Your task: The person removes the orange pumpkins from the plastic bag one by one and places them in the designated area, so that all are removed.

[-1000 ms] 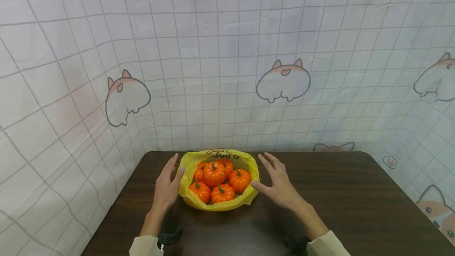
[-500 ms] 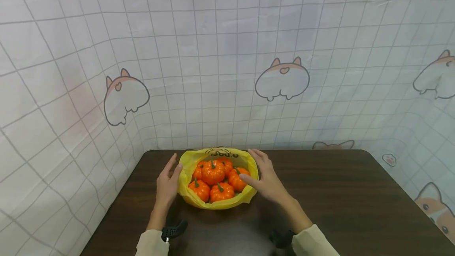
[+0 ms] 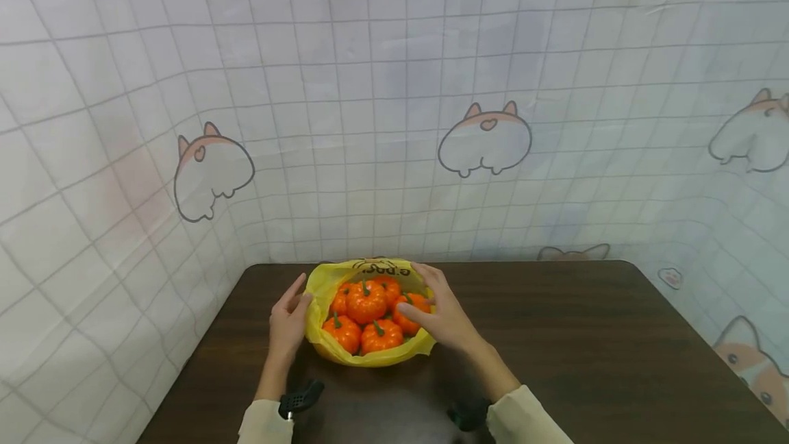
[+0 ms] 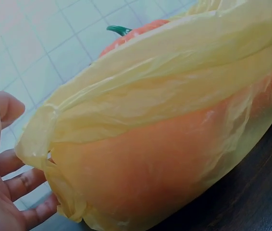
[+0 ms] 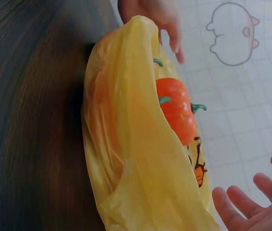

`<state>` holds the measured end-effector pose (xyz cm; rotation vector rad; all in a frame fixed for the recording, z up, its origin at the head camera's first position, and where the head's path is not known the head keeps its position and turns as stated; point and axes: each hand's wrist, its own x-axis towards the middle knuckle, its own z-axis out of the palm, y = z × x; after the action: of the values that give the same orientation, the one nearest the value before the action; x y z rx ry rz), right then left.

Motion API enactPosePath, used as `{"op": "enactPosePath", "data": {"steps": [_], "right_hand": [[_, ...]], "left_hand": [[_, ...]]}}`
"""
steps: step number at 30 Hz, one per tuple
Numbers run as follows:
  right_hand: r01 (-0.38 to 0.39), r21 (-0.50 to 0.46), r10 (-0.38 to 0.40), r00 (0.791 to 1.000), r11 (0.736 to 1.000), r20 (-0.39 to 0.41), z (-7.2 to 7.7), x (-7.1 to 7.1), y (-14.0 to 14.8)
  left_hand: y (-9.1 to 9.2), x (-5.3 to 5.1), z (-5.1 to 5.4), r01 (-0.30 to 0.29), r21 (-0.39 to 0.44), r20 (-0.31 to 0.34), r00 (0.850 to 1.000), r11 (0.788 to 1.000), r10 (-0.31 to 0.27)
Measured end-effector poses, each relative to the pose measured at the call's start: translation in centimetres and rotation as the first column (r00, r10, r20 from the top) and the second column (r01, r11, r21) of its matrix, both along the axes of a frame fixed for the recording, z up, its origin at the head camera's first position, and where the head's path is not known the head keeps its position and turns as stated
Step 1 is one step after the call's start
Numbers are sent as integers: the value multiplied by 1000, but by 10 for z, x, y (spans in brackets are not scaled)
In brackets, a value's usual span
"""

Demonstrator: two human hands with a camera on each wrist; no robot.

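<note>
A yellow plastic bag (image 3: 370, 360) lies wide open on the table, with several orange pumpkins (image 3: 366, 301) with green stems inside. My left hand (image 3: 286, 327) is at the bag's left side, fingers loosely bent; in the left wrist view its fingertips (image 4: 42, 211) touch or nearly touch the bag's crumpled edge (image 4: 35, 144). My right hand (image 3: 448, 317) reaches over the bag's right rim, thumb in front of the right pumpkin. Spread fingers of that hand (image 5: 256, 202) are beside the bag (image 5: 141, 159) in the right wrist view, gripping nothing.
The dark wooden table (image 3: 555, 348) extends to the right of the bag and toward the front. A white grid-patterned cloth (image 3: 345, 177) with cartoon dogs hangs behind and at both sides. Black straps (image 3: 301, 399) are on both wrists.
My right hand has moved left, from beside the bag to over its right rim. My left hand has come slightly closer to the bag's left side. The pumpkins remain in the bag.
</note>
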<state>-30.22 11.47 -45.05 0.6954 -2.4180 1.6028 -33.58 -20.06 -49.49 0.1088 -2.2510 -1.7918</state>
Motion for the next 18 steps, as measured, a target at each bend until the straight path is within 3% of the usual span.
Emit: {"op": "enactPosePath", "data": {"steps": [9,18], "right_hand": [[-28,-13,29,998,1000,55,-5,-8,-10],[-27,-2,27,995,1000,101,-10,-14,-23]], "left_hand": [[-3,-3,-12,8,11,-9,1000,1000,-8],[-5,-4,-16,2,13,-3,1000,1000,-2]]}}
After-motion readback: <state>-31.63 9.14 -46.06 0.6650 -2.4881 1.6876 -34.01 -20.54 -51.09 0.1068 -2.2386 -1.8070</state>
